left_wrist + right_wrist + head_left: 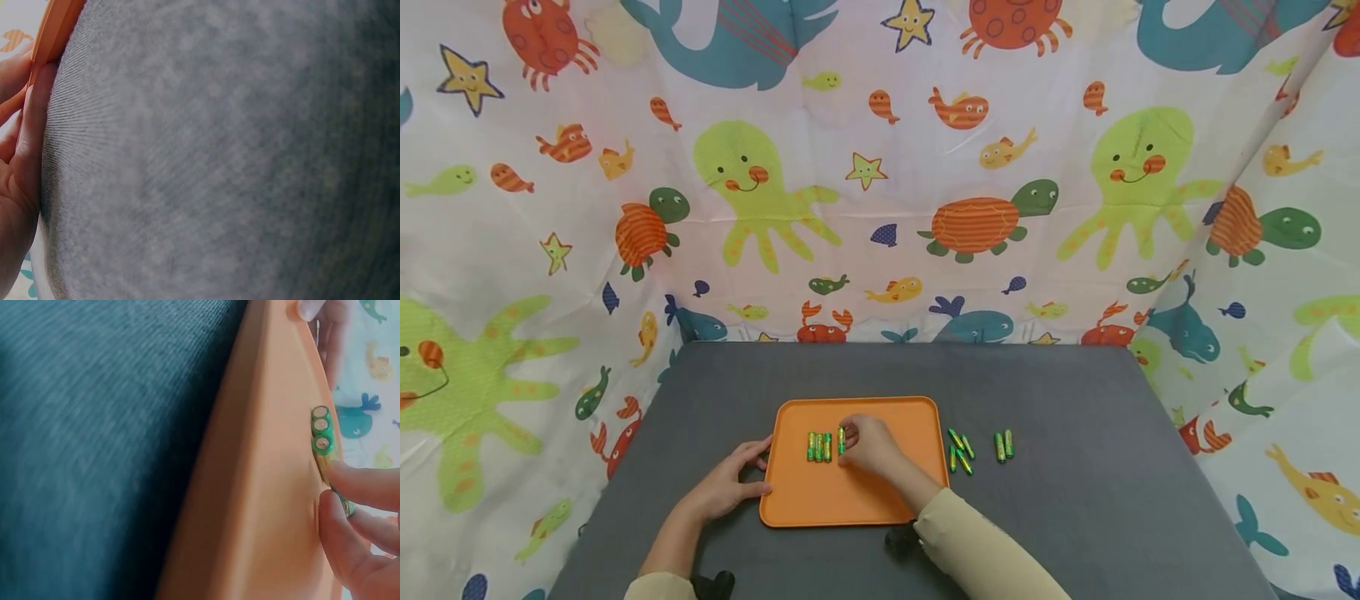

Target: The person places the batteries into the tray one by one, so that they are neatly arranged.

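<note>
The batteries are small slim cylinders, shiny green and gold, all of one kind; seen end-on from the right wrist, three of them show pale round faces ringed in green. One battery [842,440] is pinched between the thumb and fingers of the right hand [871,446], at the fingertips, partly covered by them and pointing away from the person. It is over the orange tray [805,500], though whether it touches the tray's floor cannot be told. Just to the left of that hand, a row of three batteries [819,447] lies in the tray, side by side and aligned the same way, with a narrow gap between the row and the pinched one. The left hand [722,483] has its thumb and fingers spread apart and resting against the tray's left edge, beside the row but well apart from it. Past the tray's right edge, on the dark grey surface [1037,525], a loose group of four batteries [956,439] lies at mixed angles near the rim, to the right of the right hand. Farther right, a pair of batteries [1000,447] lies nearly parallel. Behind everything hangs a pale cloth [880,242] printed with sea animals.
</note>
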`<control>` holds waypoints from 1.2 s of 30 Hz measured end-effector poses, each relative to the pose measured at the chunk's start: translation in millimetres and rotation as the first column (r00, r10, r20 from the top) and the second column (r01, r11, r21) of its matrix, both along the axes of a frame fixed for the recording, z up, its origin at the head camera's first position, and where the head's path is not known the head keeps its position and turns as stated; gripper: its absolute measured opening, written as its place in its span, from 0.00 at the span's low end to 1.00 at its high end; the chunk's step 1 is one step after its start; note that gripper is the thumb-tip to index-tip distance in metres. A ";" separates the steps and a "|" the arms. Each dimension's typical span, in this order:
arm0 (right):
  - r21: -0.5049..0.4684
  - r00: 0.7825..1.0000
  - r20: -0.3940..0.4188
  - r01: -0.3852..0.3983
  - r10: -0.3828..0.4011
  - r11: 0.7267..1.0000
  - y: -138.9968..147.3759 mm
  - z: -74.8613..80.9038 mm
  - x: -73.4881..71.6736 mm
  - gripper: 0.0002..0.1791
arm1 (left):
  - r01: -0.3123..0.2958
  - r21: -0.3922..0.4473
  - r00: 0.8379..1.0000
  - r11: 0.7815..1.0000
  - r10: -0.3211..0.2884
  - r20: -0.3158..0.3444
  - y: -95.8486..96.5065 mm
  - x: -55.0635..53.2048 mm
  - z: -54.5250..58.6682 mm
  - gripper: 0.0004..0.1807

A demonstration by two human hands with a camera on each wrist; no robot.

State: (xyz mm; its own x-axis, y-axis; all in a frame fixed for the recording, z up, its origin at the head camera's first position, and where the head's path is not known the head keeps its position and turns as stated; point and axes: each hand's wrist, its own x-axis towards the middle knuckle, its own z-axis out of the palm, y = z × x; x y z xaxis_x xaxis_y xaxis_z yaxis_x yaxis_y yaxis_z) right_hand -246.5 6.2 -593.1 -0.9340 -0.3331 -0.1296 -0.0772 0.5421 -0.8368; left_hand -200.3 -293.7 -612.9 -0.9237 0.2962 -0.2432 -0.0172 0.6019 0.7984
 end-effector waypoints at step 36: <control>-0.058 1.000 0.006 0.018 -0.018 0.998 7.1 1.0 8.8 0.32 | 0.018 0.004 1.000 1.000 -0.018 -0.008 -1.8 1.1 -2.8 0.49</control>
